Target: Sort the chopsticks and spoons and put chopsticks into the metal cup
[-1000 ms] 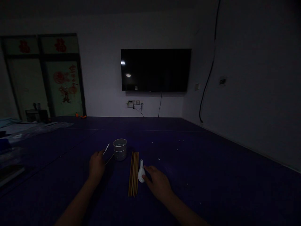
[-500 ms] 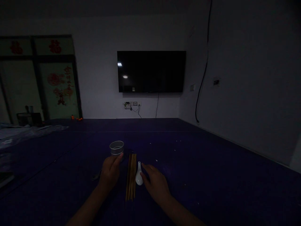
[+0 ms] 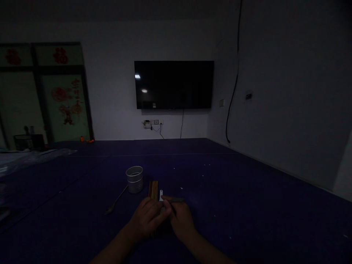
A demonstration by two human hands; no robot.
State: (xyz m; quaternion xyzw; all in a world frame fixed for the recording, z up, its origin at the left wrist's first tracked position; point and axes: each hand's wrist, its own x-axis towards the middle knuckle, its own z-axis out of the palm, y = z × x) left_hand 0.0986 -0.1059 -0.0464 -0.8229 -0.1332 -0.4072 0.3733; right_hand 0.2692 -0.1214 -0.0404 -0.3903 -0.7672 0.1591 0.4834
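My left hand (image 3: pixel 147 218) reaches across the bundle of wooden chopsticks (image 3: pixel 153 189), its fingers closed and meeting my right hand (image 3: pixel 181 222). What its fingertips pinch is hidden. A dark, thin object (image 3: pixel 176 200) lies across the fingers of my right hand, which are also closed; it is too dim to name. Just beyond the fingertips the handle of a white spoon (image 3: pixel 161 194) shows, its bowl covered by my hands. A grey metal cup (image 3: pixel 134 180) stands upright to the left of the chopsticks. Beside it lies a long-handled metal utensil (image 3: pixel 116 202).
The dark purple surface (image 3: pixel 192 161) carries several small white bits. Clear plastic wrap (image 3: pixel 41 156) lies at the far left, and small orange things (image 3: pixel 90 141) are near the door. A television (image 3: pixel 174 85) hangs on the wall, with cables below.
My left hand has left the cup's side and moved right, over the chopsticks to my right hand. The utensil beside the cup now shows fully. A dark thin object now shows at my right hand.
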